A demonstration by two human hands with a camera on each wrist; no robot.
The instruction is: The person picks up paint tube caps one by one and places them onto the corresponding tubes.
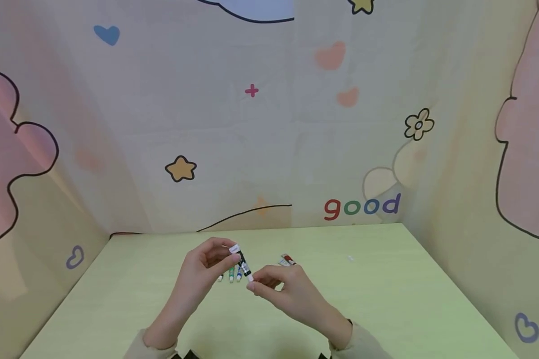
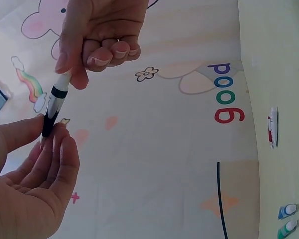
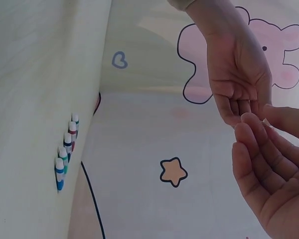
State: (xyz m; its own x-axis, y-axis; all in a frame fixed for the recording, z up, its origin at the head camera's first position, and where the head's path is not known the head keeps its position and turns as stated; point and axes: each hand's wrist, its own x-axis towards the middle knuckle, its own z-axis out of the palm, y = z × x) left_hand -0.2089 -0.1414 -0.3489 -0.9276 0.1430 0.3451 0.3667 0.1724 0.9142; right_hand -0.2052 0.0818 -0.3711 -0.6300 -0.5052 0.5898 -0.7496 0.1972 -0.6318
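Between both hands, above the table, is a small paint tube (image 1: 244,264) with a black and white label and a white cap. My left hand (image 1: 197,267) pinches its flat crimped end between thumb and fingers. At the lower end, the thumb and index finger of my right hand (image 1: 292,286) pinch the white cap (image 1: 250,278). The left wrist view has the tube (image 2: 55,105) tilted, cap toward the right hand (image 2: 102,35). In the right wrist view, fingers hide most of the tube.
A row of several capped paint tubes (image 3: 63,154) lies on the table (image 1: 386,299), partly behind the left hand. A tube with a red label (image 1: 289,259) lies beyond the right hand. Farther right is a small whitish piece (image 1: 351,259). A printed cloth wall (image 1: 251,149) stands behind.
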